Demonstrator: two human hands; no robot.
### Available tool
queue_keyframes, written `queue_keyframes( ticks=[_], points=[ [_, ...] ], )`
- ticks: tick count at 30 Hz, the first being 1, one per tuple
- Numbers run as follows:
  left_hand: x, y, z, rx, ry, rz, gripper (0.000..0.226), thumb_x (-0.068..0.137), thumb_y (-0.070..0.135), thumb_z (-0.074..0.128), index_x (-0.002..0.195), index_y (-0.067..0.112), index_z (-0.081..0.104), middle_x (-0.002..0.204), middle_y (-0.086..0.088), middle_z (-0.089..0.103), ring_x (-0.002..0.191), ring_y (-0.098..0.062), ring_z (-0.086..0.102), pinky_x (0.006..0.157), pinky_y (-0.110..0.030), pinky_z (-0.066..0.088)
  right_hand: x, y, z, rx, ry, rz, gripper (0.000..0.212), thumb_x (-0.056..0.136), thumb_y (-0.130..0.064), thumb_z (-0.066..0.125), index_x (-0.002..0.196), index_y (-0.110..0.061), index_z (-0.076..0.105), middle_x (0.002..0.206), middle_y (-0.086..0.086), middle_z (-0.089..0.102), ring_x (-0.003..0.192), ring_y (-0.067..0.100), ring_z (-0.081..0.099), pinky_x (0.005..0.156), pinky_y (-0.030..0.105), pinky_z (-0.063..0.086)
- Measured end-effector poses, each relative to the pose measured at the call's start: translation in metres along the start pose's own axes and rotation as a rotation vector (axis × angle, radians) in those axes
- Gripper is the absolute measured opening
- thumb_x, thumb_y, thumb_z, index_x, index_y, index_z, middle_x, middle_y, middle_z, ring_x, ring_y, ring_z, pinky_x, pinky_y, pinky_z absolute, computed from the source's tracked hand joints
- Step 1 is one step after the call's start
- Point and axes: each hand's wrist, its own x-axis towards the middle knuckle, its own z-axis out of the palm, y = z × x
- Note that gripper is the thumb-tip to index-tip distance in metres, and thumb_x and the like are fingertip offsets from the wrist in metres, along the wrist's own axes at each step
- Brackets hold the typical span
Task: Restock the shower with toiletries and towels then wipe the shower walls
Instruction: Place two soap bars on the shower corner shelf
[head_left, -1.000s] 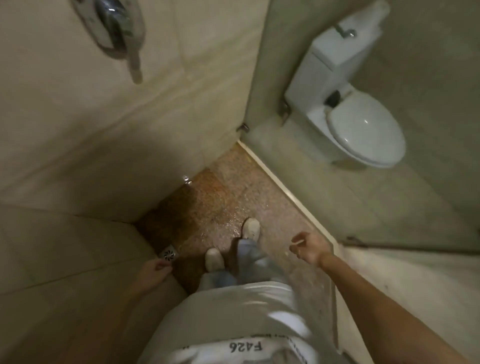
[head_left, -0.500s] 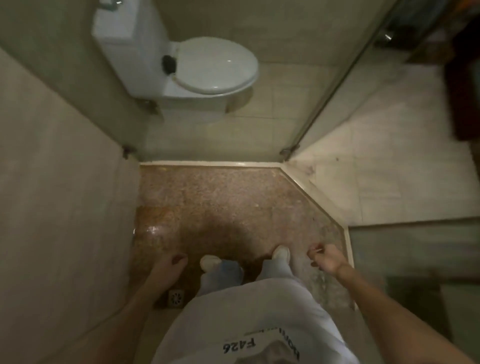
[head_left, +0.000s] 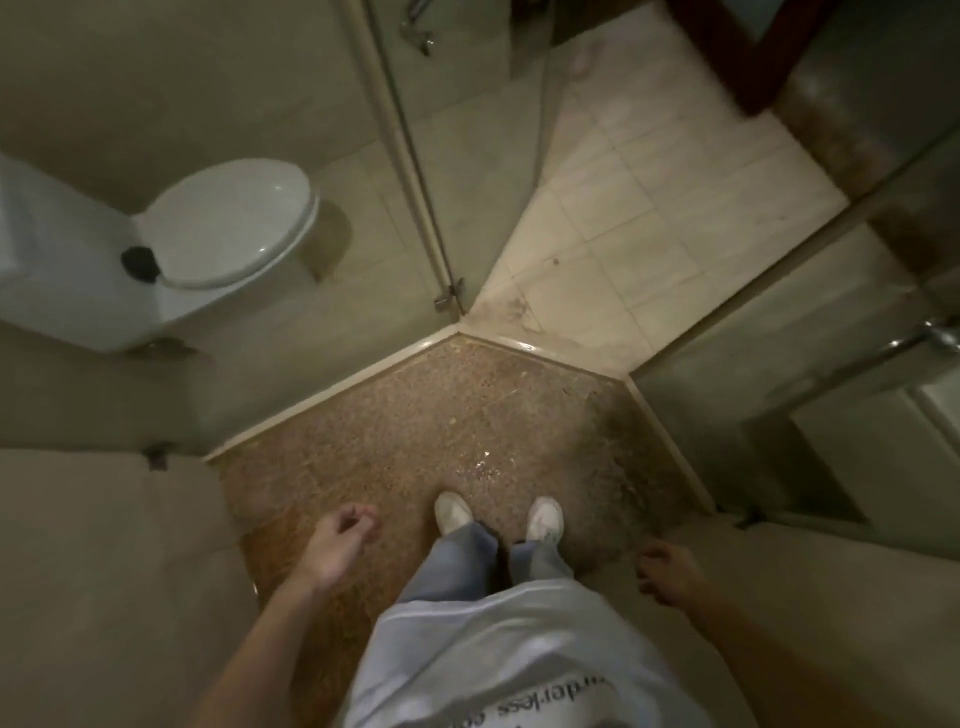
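Note:
I stand inside the shower on its speckled brown floor (head_left: 467, 415), looking down at my white shoes. My left hand (head_left: 340, 540) hangs at my side with loosely curled fingers and holds nothing. My right hand (head_left: 667, 569) hangs low on the right, fingers loosely apart, also holding nothing. The beige tiled shower wall (head_left: 104, 571) is at my left. No toiletries or towels are in view.
A glass panel (head_left: 322, 338) separates the shower from a white toilet (head_left: 208, 234) at the left. The glass door (head_left: 467, 156) stands open onto pale bathroom floor tiles (head_left: 649, 208). Another glass panel with a metal handle (head_left: 930, 338) is at the right.
My view has swung right, from the tiled corner and floor drain to the shower opening. The toilet has shifted to the left edge. Both hands stay down at my sides holding nothing.

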Motion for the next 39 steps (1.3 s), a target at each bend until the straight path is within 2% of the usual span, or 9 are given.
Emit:
queue_keyframes(
  ticks=[8,13,18,22,27,30,33,35,39],
  points=[
    [0.053,0.041,0.005,0.086,-0.052,-0.066,0.013,0.103,0.016,0.054,0.100,0.018,0.067,0.102,-0.009,0.072,0.094,-0.023,0.068,0.076,-0.032,0.050,0.029,-0.061,-0.034,0.038,0.006,0.000,0.007,0.096,-0.011,0.057,0.092,-0.012,0.064,0.077,0.009,0.066,0.067,0.022,0.062,0.054,0.027,0.044],
    [0.134,0.091,-0.027,0.222,-0.072,-0.144,0.019,0.097,0.013,0.063,0.110,0.000,0.070,0.095,-0.015,0.073,0.087,-0.032,0.069,0.081,-0.044,0.055,0.065,-0.162,-0.077,0.022,0.108,-0.176,0.015,0.095,-0.026,0.065,0.106,-0.017,0.070,0.092,-0.001,0.068,0.081,0.017,0.067,0.067,0.026,0.049],
    [0.187,0.197,-0.057,0.295,-0.086,-0.074,0.015,0.101,0.001,0.050,0.100,-0.003,0.064,0.105,-0.030,0.066,0.077,-0.025,0.060,0.067,-0.031,0.044,0.083,-0.271,-0.128,0.187,0.186,-0.210,0.030,0.089,-0.035,0.068,0.115,-0.018,0.066,0.103,0.003,0.072,0.095,0.026,0.070,0.087,0.045,0.058],
    [0.229,0.276,-0.047,0.378,-0.060,0.073,0.019,0.100,0.005,0.056,0.114,-0.004,0.065,0.100,-0.018,0.069,0.077,-0.022,0.063,0.064,-0.023,0.049,0.093,-0.313,-0.158,0.224,0.239,-0.240,0.028,0.096,-0.031,0.062,0.121,-0.021,0.065,0.108,-0.001,0.068,0.098,0.021,0.067,0.082,0.037,0.056],
    [0.254,0.356,0.025,0.483,-0.235,0.117,0.013,0.099,0.005,0.058,0.108,0.001,0.066,0.101,-0.019,0.067,0.079,-0.023,0.062,0.058,-0.016,0.047,0.109,-0.312,-0.179,0.338,0.259,-0.104,0.027,0.093,-0.028,0.066,0.117,-0.015,0.066,0.091,-0.002,0.067,0.085,0.020,0.066,0.079,0.038,0.056],
    [0.268,0.409,0.069,0.561,-0.360,0.102,0.011,0.101,0.012,0.057,0.105,0.007,0.066,0.098,-0.014,0.068,0.086,-0.025,0.063,0.058,-0.016,0.045,0.118,-0.298,-0.186,0.372,0.278,-0.035,0.018,0.092,-0.022,0.068,0.106,-0.011,0.069,0.082,-0.003,0.065,0.075,0.014,0.064,0.074,0.025,0.056],
    [0.289,0.481,0.105,0.641,-0.427,0.179,0.008,0.100,0.014,0.059,0.100,0.012,0.066,0.091,-0.007,0.068,0.082,-0.020,0.063,0.059,-0.017,0.048,0.134,-0.285,-0.192,0.420,0.224,0.169,0.022,0.093,-0.014,0.066,0.109,0.001,0.068,0.085,0.010,0.068,0.077,0.024,0.069,0.077,0.039,0.060],
    [0.312,0.536,0.123,0.702,-0.452,0.244,0.010,0.098,0.020,0.063,0.099,0.014,0.070,0.094,-0.010,0.072,0.078,-0.017,0.066,0.073,-0.032,0.055,0.150,-0.285,-0.204,0.449,0.205,0.241,0.018,0.092,-0.009,0.064,0.103,0.005,0.069,0.082,0.012,0.068,0.080,0.032,0.071,0.077,0.045,0.059],
    [0.345,0.663,0.161,0.816,-0.422,0.344,0.009,0.096,0.017,0.064,0.103,0.016,0.069,0.098,-0.014,0.074,0.087,-0.027,0.070,0.073,-0.029,0.047,0.159,-0.312,-0.230,0.654,0.235,0.309,0.023,0.094,-0.008,0.062,0.114,0.004,0.065,0.093,0.018,0.069,0.074,0.028,0.069,0.067,0.035,0.055]
  ],
)
